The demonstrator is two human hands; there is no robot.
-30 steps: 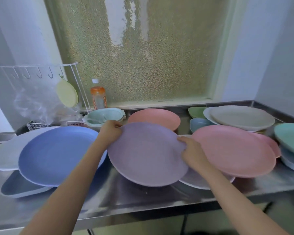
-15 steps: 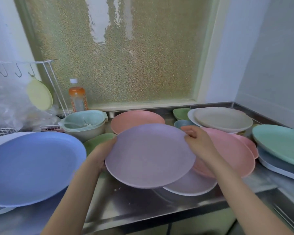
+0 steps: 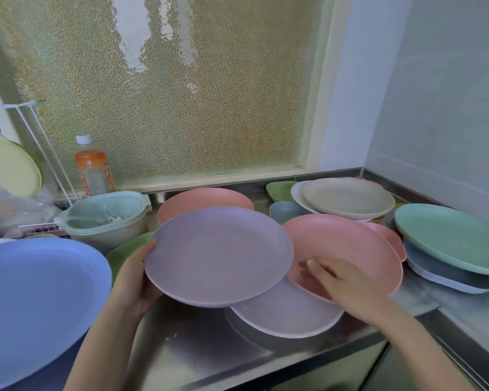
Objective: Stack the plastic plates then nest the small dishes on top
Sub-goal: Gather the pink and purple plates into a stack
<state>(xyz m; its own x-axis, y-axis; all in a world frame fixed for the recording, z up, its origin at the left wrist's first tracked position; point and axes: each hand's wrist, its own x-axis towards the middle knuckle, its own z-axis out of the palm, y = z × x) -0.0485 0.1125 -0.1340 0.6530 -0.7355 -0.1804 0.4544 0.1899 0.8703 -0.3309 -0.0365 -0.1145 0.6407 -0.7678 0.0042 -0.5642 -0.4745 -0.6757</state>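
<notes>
My left hand (image 3: 134, 280) grips the left rim of a lilac plate (image 3: 218, 255) and holds it above the steel counter (image 3: 187, 345). My right hand (image 3: 342, 286) has let go of that plate; its fingers are spread over the near edge of a large pink plate (image 3: 347, 246). A second lilac plate (image 3: 288, 314) lies under both. A salmon plate (image 3: 201, 200) sits behind. A beige plate (image 3: 347, 197) rests on a white one at the back right. Small green (image 3: 280, 190) and blue (image 3: 285, 211) dishes stand beside it.
A big blue plate (image 3: 37, 300) fills the left. A mint plate (image 3: 452, 238) sits on grey dishes at the right. A lidded mint container (image 3: 108, 215), an orange-capped bottle (image 3: 92, 167) and a wire rack (image 3: 40, 153) stand at the back left. A green plate (image 3: 124, 252) peeks out beside my left hand.
My right hand left the lilac plate's right rim and dropped onto the pink plate. The left hand alone now holds the lilac plate. The view shifted right.
</notes>
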